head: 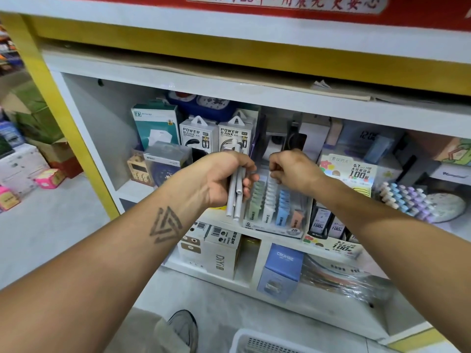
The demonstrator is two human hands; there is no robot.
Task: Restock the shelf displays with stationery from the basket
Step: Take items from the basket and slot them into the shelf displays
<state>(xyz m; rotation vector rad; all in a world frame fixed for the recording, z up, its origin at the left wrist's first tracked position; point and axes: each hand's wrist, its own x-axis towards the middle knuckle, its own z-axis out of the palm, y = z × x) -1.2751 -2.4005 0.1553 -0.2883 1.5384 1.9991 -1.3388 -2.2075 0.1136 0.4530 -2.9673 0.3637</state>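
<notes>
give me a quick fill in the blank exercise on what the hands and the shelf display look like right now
1. The left hand grips a bundle of white ____.
2. The right hand reaches over the clear display tray, whose front label reads ____.
3. The two white boxes behind the left hand are printed with the words ____.
4. The white basket sits at the ____ edge of the view.

Missing words: pens; 2B; POWER BANK; bottom
</notes>
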